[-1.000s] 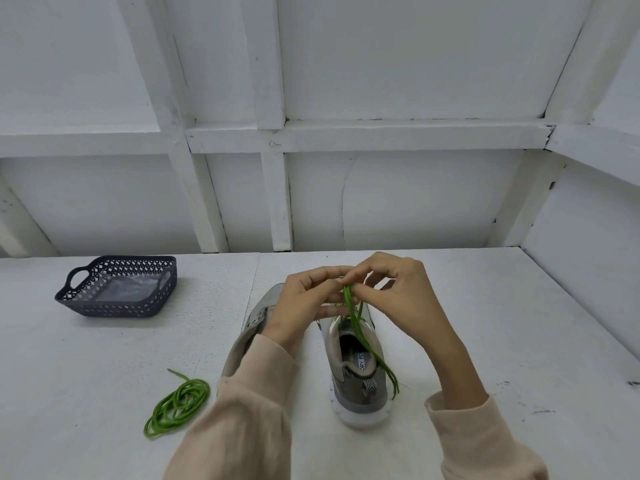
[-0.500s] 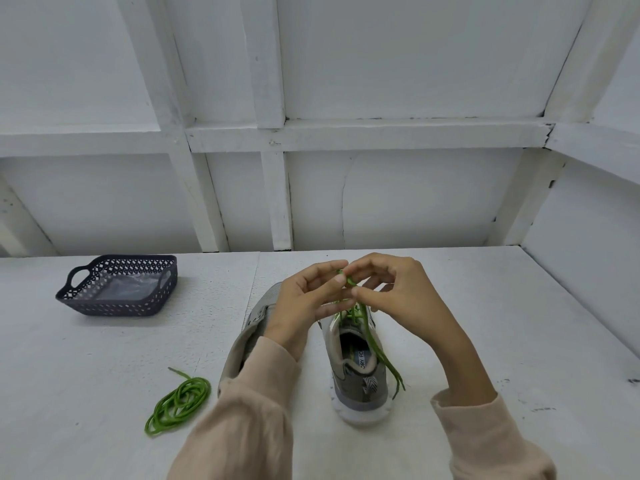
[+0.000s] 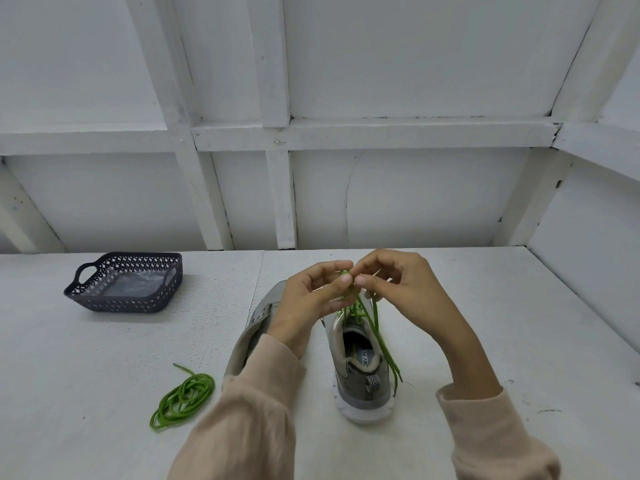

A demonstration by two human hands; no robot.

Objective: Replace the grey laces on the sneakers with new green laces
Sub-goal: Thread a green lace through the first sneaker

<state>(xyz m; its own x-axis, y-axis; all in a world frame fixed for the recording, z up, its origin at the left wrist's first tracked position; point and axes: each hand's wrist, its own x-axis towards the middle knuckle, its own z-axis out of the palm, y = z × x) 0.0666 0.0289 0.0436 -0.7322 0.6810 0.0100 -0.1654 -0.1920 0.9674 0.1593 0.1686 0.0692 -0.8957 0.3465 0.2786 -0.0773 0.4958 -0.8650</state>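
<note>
Thin bright-green lace (image 3: 388, 355) in the pinch of left hand (image 3: 304, 306) and right hand (image 3: 405, 289), loose ends over grey sneaker (image 3: 360, 389).

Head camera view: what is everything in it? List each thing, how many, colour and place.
table: 1, white, fills the lower half.
wall: 1, white with beams, behind the table.
basket: 1, dark, far left of table.
spare lace: 1, green, coiled, near left of table.
sneakers: 2, grey; laced sneaker mid-table, heel toward camera; other sneaker left of it, partly hidden.
threaded lace: 1, green, in the laced sneaker, ends trailing down its right side.
sleeves: 2, beige, bottom edge; left sleeve, right sleeve.
grips (hands): 2, above the laced sneaker; left grip and right grip both pinch the threaded lace.
</note>
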